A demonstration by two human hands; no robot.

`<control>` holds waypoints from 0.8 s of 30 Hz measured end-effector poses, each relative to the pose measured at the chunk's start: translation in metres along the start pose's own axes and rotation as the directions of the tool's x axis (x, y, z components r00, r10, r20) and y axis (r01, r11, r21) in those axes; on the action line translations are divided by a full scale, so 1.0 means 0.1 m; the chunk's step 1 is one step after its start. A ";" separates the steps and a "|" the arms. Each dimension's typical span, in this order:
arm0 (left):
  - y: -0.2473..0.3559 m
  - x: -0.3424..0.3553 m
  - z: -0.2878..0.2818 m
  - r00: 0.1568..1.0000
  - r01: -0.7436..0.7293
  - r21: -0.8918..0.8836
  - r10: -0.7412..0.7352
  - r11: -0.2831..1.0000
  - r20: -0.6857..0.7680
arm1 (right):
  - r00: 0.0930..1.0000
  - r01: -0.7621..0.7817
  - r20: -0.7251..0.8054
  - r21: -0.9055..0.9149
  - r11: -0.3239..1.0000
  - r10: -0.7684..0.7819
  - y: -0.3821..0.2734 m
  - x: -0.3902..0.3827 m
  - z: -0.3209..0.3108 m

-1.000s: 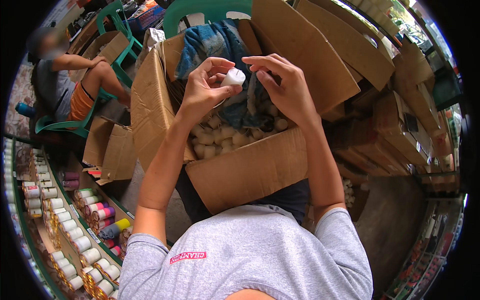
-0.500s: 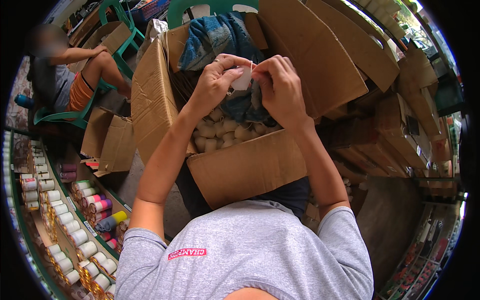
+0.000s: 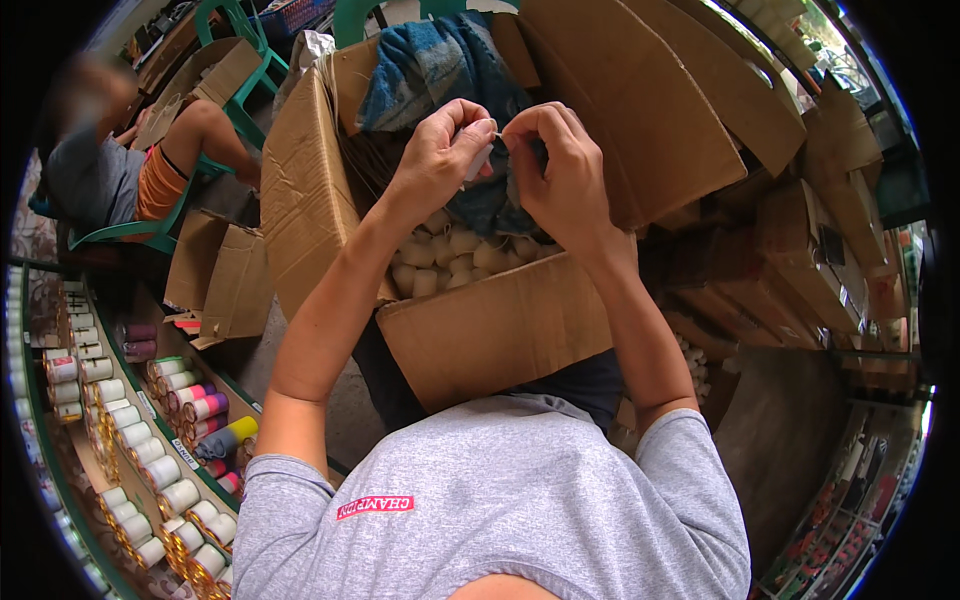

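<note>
Over the open cardboard box (image 3: 490, 325) in front of me, both my hands are raised close together. My left hand (image 3: 440, 150) is closed on a small whitish piece (image 3: 478, 163) with a pinkish spot, mostly covered by the fingers. From it a short white string (image 3: 498, 134) runs to my right hand (image 3: 555, 155), whose thumb and forefinger pinch its end. Below the hands, many cream rounded pieces (image 3: 460, 262), some with thin string loops, fill the near part of the box. A blue patterned cloth (image 3: 430, 70) hangs over its far side.
Tall box flaps rise left (image 3: 305, 195) and right (image 3: 640, 110) of my hands. Stacked cartons (image 3: 800, 265) stand at the right. Shelves of white cylinders (image 3: 150, 455) are at the lower left. A person (image 3: 110, 180) sits on a green chair (image 3: 130, 235) at the left.
The whitish piece has turned and sunk behind my left fingers. The string, upright before, now stretches sideways between my fingertips. The seated person's arm has drawn back from the knee.
</note>
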State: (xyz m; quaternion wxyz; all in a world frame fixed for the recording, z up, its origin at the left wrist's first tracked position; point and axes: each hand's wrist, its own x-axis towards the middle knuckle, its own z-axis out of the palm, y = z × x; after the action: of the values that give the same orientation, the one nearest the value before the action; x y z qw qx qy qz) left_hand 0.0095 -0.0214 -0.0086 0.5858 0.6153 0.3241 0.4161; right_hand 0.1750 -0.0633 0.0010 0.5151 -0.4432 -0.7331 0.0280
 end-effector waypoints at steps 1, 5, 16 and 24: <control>-0.01 0.00 0.00 1.000 -0.017 -0.001 0.017 1.000 -0.006 | 0.999 -0.029 -0.014 0.033 0.999 0.029 0.00 0.01 0.03; 0.01 0.00 -0.01 0.997 -0.079 0.059 0.077 0.995 0.022 | 0.989 -0.110 -0.078 0.149 0.983 0.123 0.01 0.06 0.09; -0.01 0.02 -0.02 0.983 -0.137 0.102 0.148 0.985 -0.110 | 0.957 -0.130 -0.237 0.170 0.977 0.169 -0.09 0.00 0.17; 0.00 0.02 0.01 0.976 -0.168 0.060 0.174 0.984 -0.130 | 0.922 -0.243 -0.200 0.366 0.898 0.332 -0.07 0.00 0.34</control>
State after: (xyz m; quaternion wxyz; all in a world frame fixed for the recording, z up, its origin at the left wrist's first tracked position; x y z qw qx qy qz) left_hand 0.0116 -0.0200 -0.0088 0.5095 0.6255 0.3186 0.4976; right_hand 0.1441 -0.0535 -0.0116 0.6637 -0.4533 -0.5701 0.1705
